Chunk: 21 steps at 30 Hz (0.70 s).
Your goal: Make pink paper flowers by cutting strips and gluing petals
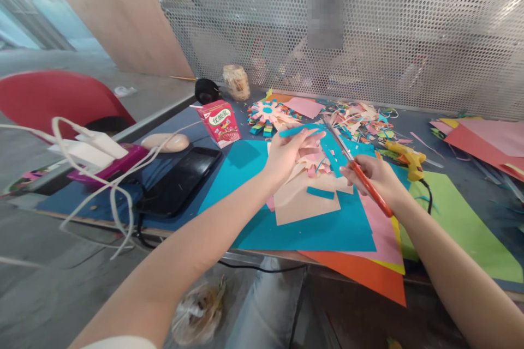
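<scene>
My left hand [289, 154] is closed, fingers pinching a piece of blue paper [333, 157] that hangs to the right of the fingertips. My right hand [377, 179] grips red-handled scissors [368, 188], whose metal blades point up and to the left beside that paper. Under both hands lies a peach sheet [303, 208] on a larger blue sheet [249, 232]. A short blue strip [320, 192] rests on the peach sheet, and peach and pink scraps lie just behind it. Beyond my left hand is a layered paper flower [268, 112].
A yellow glue gun [407, 159] lies right of my right hand, near green paper [458, 223]. Paper scraps [360, 120] pile up at the back. On the left are a red drink carton [221, 124], a black phone [180, 181] and tangled white cables [118, 191]. A perforated metal panel [262, 22] stands behind.
</scene>
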Each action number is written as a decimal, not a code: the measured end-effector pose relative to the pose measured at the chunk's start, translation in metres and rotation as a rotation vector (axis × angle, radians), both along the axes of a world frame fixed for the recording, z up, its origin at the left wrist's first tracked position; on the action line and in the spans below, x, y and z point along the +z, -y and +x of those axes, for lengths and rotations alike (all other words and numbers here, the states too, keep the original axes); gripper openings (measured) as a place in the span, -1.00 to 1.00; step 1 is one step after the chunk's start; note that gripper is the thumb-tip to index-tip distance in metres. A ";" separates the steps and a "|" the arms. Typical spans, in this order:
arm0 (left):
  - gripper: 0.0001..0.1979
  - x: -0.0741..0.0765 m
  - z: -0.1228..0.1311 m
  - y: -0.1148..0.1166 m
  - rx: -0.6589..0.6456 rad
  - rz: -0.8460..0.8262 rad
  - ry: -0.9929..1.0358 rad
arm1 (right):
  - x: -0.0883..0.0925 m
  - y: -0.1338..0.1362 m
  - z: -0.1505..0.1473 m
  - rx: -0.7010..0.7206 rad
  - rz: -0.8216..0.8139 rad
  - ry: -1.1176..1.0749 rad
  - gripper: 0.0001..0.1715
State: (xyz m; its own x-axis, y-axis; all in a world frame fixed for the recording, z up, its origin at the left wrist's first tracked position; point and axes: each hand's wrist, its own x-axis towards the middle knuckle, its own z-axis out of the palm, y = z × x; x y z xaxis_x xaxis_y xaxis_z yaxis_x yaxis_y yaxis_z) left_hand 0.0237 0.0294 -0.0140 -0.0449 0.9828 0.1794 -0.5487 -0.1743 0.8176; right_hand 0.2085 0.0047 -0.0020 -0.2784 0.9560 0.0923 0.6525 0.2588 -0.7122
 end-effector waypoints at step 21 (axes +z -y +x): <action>-0.92 0.010 -0.003 -0.002 -0.032 -0.215 0.269 | -0.003 -0.003 0.001 0.009 0.110 0.258 -0.44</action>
